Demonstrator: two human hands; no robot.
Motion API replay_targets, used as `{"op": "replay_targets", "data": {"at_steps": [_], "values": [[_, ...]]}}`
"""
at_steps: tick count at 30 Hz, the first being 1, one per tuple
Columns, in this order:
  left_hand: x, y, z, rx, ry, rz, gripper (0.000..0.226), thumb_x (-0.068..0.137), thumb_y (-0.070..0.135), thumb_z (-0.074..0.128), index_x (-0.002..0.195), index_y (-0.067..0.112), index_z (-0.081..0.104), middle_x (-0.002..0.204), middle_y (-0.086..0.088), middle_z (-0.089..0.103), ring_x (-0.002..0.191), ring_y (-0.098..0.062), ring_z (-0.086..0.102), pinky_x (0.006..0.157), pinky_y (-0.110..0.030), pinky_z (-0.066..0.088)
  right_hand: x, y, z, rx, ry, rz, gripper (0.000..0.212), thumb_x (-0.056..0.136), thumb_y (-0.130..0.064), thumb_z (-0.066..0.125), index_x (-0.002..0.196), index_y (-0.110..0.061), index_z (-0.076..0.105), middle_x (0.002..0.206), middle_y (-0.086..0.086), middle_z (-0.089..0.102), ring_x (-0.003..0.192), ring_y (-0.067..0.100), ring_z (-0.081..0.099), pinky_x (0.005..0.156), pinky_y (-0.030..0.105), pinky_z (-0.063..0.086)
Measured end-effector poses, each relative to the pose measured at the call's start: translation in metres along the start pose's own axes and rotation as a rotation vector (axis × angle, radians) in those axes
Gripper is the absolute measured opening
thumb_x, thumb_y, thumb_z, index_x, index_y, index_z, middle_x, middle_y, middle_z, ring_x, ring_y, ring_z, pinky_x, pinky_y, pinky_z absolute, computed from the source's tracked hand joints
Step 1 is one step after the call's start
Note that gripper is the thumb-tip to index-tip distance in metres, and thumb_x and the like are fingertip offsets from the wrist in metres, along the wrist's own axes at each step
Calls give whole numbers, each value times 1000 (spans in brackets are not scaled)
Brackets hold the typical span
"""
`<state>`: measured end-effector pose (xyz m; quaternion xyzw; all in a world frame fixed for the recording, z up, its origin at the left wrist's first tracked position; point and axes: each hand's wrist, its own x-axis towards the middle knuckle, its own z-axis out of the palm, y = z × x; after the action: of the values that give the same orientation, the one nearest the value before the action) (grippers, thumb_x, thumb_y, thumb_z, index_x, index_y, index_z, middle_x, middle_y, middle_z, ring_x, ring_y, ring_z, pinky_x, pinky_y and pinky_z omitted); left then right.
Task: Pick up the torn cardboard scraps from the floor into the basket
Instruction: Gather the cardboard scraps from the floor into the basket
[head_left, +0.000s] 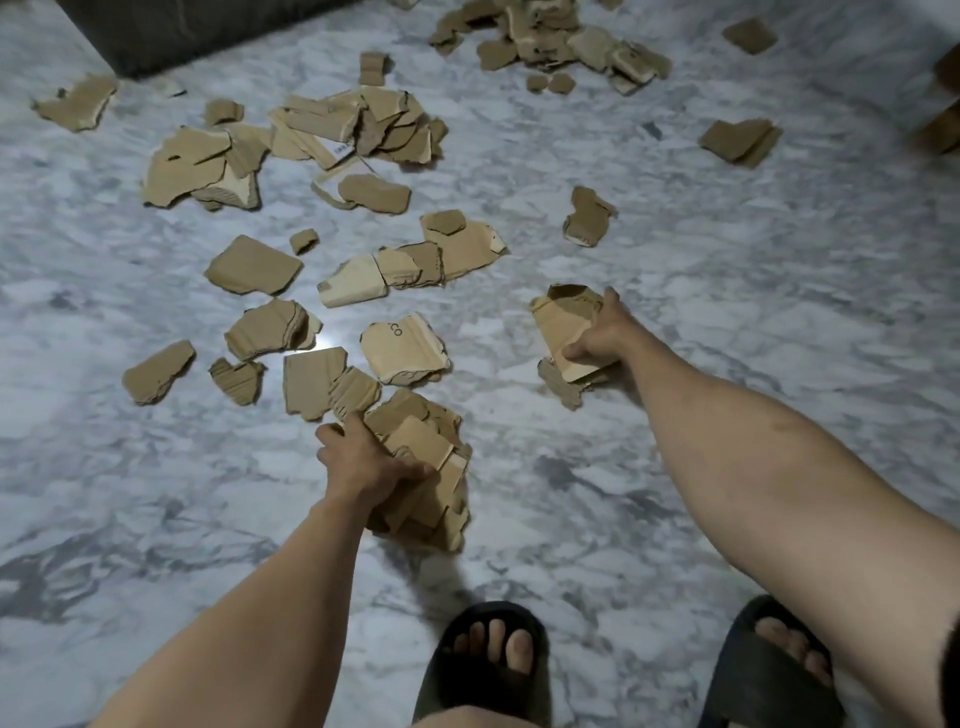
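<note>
Torn cardboard scraps (332, 291) are spread over the floor (727, 291), thickest at centre and left, with a further heap (550, 36) at the far edge and a dark furniture base (171, 31) at far left. A bundle of scraps (421, 467) is held in the left hand (363, 457) near centre, and a scrap (563, 332) on the floor to its right is gripped by the right hand (602, 332). Two sandalled feet (488, 660) are set nearest the viewer, behind both hands.
</note>
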<state>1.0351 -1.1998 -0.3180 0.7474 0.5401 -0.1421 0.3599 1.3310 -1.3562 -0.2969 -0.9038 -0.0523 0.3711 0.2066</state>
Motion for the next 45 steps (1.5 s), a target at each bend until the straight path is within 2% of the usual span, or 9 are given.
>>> {"op": "replay_targets", "data": {"at_steps": [10, 17, 21, 27, 31, 34, 39, 43, 45], "values": [[5, 4, -10, 180, -73, -44, 103, 40, 73, 88, 124, 22, 56, 126, -8, 55, 123, -34, 44, 100, -46, 40, 2, 13, 16, -167, 91, 18, 97, 78, -43, 82, 150, -11, 25, 154, 18, 16, 142, 41, 22, 114, 40, 30], [8, -3, -31, -404, -236, 17, 57, 57, 32, 96, 106, 13, 74, 101, -6, 77, 94, -26, 72, 78, -35, 60, -9, 3, 29, 228, -31, -9, 66, 75, -12, 87, 131, -5, 52, 133, 12, 60, 117, 30, 57, 97, 39, 49], [19, -19, -59, -775, -72, -116, 48, 71, 21, 90, 111, 3, 70, 103, -16, 76, 87, -30, 74, 59, -32, 60, -19, -31, 47, 557, -141, -82, 52, 76, -2, 83, 122, -6, 61, 117, 11, 70, 101, 27, 67, 84, 36, 55], [44, -26, -100, -1124, 231, -294, 28, 74, 16, 88, 86, 8, 64, 86, -13, 70, 66, -26, 67, 38, -33, 55, -27, -114, 90, 459, -265, -238, 68, 70, -7, 88, 129, -10, 53, 126, 6, 65, 116, 25, 61, 101, 37, 49], [79, -14, -95, -953, 107, -209, 70, 39, 34, 97, 98, 8, 71, 104, -15, 74, 90, -35, 72, 69, -48, 63, -22, -146, 141, 44, -287, -218, 95, 71, -18, 88, 146, -7, 29, 139, 12, 54, 127, 32, 53, 100, 36, 46], [92, -2, -84, -864, 94, -230, 51, 53, 27, 98, 87, 13, 63, 102, -13, 71, 93, -36, 69, 75, -59, 61, -26, -152, 159, -202, -122, -177, 101, 76, -20, 84, 151, -8, 18, 146, 16, 44, 133, 35, 43, 104, 42, 41], [92, -7, -79, -911, 35, -277, 77, 38, 39, 98, 102, 6, 70, 100, -16, 75, 90, -36, 73, 79, -54, 62, -29, -157, 157, -264, -43, -175, 90, 74, -17, 85, 143, -16, 27, 144, 16, 28, 134, 36, 28, 107, 44, 33], [87, -7, -83, -924, -38, -234, 58, 60, 24, 95, 108, 1, 71, 98, -21, 75, 75, -34, 71, 53, -41, 61, -28, -155, 146, -106, -90, -221, 89, 76, -8, 82, 146, -14, 27, 138, 14, 54, 126, 36, 52, 83, 35, 44], [81, -14, -89, -967, -65, -211, 59, 60, 23, 95, 109, 2, 72, 99, -21, 76, 71, -33, 70, 51, -39, 58, -28, -156, 126, 22, -90, -246, 97, 72, -7, 84, 149, -17, 26, 138, 13, 55, 125, 35, 54, 94, 39, 49]]}}
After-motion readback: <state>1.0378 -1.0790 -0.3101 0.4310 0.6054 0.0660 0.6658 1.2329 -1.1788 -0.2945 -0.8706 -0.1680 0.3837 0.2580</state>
